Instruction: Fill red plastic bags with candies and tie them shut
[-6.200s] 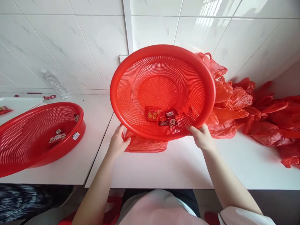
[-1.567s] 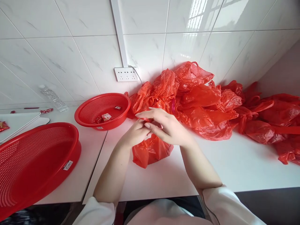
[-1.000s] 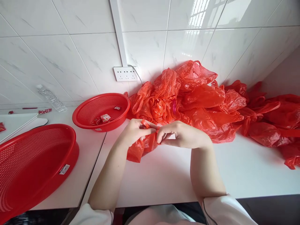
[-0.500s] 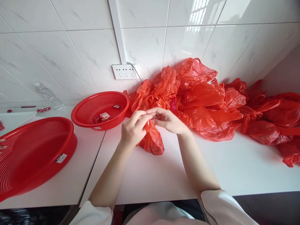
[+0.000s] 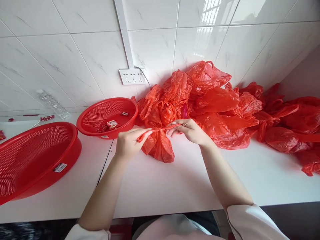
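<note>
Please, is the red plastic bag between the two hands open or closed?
The red plastic bag is closed: its neck is gathered narrow, and the left hand and right hand hold its stretched ends apart.

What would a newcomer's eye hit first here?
Likely the heap of red plastic bags, running from the middle back to the right. Next, the single red bag in front of it, its top held out sideways between the left hand and right hand. Then, at left, the near red basket and, behind it, the far red basket with small packets inside.
</note>
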The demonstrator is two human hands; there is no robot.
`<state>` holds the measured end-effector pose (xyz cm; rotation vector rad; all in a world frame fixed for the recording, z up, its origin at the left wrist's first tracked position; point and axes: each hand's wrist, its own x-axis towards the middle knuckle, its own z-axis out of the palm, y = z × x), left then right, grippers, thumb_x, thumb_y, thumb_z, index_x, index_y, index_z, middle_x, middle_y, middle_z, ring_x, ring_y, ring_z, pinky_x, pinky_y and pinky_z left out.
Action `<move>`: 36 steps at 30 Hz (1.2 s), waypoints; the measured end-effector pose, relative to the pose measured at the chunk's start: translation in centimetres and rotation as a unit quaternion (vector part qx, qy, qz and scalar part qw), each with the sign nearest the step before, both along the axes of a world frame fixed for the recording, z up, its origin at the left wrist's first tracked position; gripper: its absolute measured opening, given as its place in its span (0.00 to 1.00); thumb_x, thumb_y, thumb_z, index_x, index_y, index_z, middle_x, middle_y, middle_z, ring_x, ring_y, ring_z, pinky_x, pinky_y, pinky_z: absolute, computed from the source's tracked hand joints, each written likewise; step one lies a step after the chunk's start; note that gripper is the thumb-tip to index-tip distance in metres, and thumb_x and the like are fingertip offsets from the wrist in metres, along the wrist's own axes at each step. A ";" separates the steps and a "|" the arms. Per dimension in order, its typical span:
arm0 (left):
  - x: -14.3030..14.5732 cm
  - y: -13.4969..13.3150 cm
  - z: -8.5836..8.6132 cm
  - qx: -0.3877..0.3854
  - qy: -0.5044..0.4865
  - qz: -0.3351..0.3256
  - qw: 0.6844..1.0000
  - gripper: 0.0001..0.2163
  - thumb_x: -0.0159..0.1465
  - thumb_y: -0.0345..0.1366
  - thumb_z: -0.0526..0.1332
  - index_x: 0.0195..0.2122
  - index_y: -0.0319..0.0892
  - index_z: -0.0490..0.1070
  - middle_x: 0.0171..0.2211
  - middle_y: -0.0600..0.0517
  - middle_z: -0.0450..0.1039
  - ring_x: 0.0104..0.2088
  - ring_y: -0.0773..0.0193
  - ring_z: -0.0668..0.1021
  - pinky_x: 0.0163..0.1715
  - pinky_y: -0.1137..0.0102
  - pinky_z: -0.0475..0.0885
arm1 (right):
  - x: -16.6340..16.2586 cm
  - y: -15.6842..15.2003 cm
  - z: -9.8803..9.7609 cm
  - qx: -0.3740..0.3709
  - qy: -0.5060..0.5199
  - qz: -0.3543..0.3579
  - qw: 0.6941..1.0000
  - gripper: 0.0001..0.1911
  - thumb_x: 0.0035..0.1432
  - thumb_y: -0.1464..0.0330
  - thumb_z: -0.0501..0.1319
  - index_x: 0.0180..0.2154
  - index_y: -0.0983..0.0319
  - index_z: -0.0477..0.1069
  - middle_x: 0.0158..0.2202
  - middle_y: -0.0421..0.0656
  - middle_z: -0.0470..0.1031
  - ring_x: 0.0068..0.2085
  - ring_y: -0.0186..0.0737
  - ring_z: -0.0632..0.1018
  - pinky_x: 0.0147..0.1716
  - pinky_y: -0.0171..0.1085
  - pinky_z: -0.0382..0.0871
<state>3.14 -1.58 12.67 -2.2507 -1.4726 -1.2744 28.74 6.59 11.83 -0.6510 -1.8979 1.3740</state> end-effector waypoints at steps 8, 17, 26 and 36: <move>-3.2 -3.6 -2.2 -0.153 -0.145 0.109 0.971 0.11 0.61 0.43 0.64 0.29 0.43 0.81 0.25 0.54 0.79 0.30 0.62 0.80 0.31 0.71 0.73 | 6.4 1.1 -3.0 -0.131 0.015 -0.163 0.978 0.21 0.56 0.51 0.65 0.31 0.64 0.73 0.25 0.47 0.80 0.29 0.40 0.80 0.33 0.38 0.74; -2.4 -2.2 -2.3 -0.300 -0.082 -0.063 0.948 0.27 0.56 0.44 0.69 0.57 0.47 0.71 0.57 0.49 0.73 0.56 0.52 0.75 0.57 0.60 0.70 | 2.1 -1.6 -7.4 0.048 0.077 -0.199 0.976 0.31 0.58 0.62 0.63 0.61 0.55 0.59 0.63 0.50 0.65 0.58 0.46 0.73 0.55 0.50 0.70; -3.6 1.2 -6.5 -0.262 -0.194 0.001 0.945 0.15 0.61 0.48 0.63 0.44 0.45 0.77 0.47 0.48 0.78 0.49 0.54 0.79 0.55 0.59 0.73 | -1.6 -5.4 -9.6 0.145 -0.247 -0.099 0.953 0.26 0.54 0.68 0.64 0.55 0.56 0.68 0.46 0.46 0.78 0.42 0.45 0.78 0.42 0.41 0.71; -5.1 0.3 -7.4 -0.325 -0.259 0.021 0.909 0.17 0.60 0.52 0.64 0.40 0.43 0.78 0.42 0.47 0.81 0.46 0.54 0.81 0.52 0.62 0.74 | 25.4 -2.3 -2.3 0.067 -0.286 -0.643 0.707 0.10 0.50 0.60 0.65 0.33 0.58 0.71 0.29 0.46 0.74 0.34 0.48 0.75 0.35 0.45 0.64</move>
